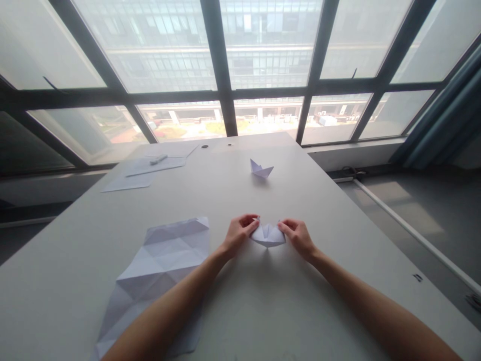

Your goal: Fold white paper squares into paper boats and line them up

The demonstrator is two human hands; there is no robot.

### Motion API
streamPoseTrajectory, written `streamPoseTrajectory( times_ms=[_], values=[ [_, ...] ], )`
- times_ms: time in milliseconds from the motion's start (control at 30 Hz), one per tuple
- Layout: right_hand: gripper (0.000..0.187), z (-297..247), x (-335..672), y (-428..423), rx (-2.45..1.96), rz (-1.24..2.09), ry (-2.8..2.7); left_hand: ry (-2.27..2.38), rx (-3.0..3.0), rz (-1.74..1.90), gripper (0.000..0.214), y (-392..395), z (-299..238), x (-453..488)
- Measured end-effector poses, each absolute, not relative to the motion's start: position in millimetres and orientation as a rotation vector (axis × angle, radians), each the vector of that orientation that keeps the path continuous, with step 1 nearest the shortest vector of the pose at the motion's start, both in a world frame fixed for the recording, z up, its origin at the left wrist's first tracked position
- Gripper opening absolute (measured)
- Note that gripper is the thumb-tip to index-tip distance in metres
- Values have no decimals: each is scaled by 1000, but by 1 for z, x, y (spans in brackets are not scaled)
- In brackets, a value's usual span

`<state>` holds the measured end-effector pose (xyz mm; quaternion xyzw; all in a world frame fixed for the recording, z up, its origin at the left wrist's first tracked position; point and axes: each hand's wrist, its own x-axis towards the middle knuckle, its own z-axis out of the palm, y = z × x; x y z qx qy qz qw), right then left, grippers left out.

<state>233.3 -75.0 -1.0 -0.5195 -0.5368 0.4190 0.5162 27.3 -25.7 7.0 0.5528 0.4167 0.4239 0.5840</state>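
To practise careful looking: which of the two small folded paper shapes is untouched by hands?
The paper boat nearer the window. The other folded shape is held by the left hand and right hand.

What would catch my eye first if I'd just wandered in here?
Probably the small folded paper pinched between the left hand and right hand, over the white table. Just beyond it stands a paper boat, while a large creased sheet spreads out on the left. Behind everything, big dark-framed windows show a building outside.
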Motion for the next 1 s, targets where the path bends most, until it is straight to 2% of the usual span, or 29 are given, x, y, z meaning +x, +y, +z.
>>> streamPoseTrajectory(
  times_ms=[300, 533, 667, 767, 900, 1000],
  values=[
    [37, -6, 238, -69, -1242, 875, -1089, 968, 1068, 1326, 57, -14, -6, 20],
    [39, -14, 245, -61, -1271, 762, -1012, 1009, 1026, 1417, 46, -10, -10, 19],
    [39, -19, 245, -58, -1229, 844, -927, 1022, 995, 1480, 36, -6, -9, 20],
    [41, -20, 243, -59, -1191, 923, -874, 985, 983, 1485, 37, -6, -8, 19],
    [41, -16, 242, -61, -1171, 966, -845, 836, 983, 1366, 56, -12, -5, 21],
    [40, -13, 241, -63, -1150, 991, -856, 725, 998, 1205, 87, -17, -1, 24]
  ],
)
